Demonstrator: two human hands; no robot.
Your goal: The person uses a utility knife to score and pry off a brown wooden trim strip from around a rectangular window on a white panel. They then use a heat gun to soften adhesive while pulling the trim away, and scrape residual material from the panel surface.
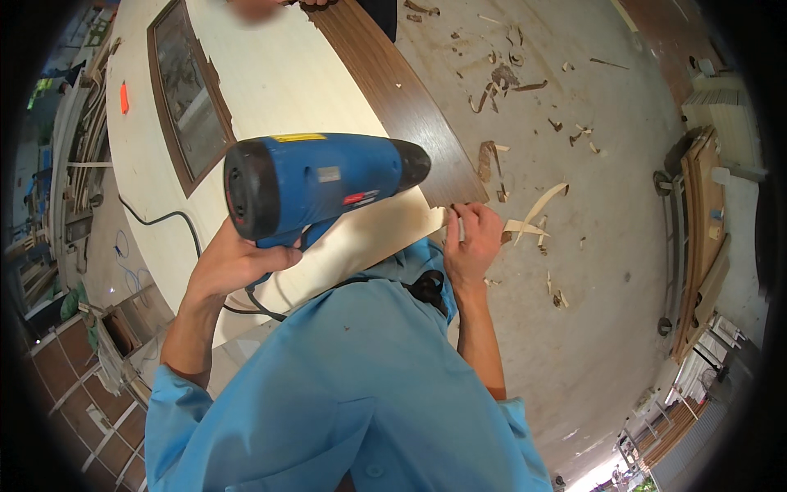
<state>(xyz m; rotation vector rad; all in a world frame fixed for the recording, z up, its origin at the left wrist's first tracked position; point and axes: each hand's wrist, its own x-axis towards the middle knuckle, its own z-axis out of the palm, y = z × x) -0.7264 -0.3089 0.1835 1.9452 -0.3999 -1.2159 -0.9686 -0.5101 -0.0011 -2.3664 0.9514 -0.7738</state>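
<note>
My left hand (225, 264) is closed round the handle of a blue heat gun (336, 176). Its black nozzle points right, over the near end of a door panel (279, 74). At that panel's near right corner, my right hand (474, 242) pinches the ragged edge of the brown wood-grain facing (393, 90); the fingertips partly hide what they grip. The rest of the panel face is pale cream, with a glass pane (182, 90) in a brown frame to the left. The gun's black cord (184, 220) runs across the panel's left side.
An orange tool (124, 97) lies on the panel's left edge. Peeled strips (541, 205) and scraps litter the concrete floor (607, 213) at right. Another person's blurred hand (256, 8) is at the far end. Boards (703, 238) lean at far right; shelving stands at left.
</note>
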